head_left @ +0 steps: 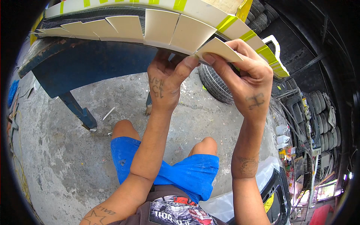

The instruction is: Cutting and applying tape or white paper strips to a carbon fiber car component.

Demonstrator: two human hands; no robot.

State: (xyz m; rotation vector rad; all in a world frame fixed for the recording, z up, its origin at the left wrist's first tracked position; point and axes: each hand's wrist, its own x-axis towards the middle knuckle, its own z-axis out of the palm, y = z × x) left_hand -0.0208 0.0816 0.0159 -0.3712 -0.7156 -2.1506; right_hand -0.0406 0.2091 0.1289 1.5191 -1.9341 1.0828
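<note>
A long curved piece [97, 12] edged with cream card-like flaps [192, 32] spans the top of the view. Slits part the flaps, and yellow-green tape strips [227, 23] cross the pale band behind them. My right hand [250, 77] pinches the rightmost flap [216, 49] between thumb and fingers, and that flap tilts outward. Close beside it, my left hand [165, 80] is closed on the lower edge, its thumb pressed at the corner of the neighbouring flap. The left fingertips are hidden under the edge.
Beneath the piece stands a worn blue bench [93, 63] with legs on the stained concrete floor [71, 150]. A tyre [215, 84] lies beyond my hands. At right are stacked tyres [324, 123], white jugs [282, 135] and a black panel [275, 195] on plastic sheeting.
</note>
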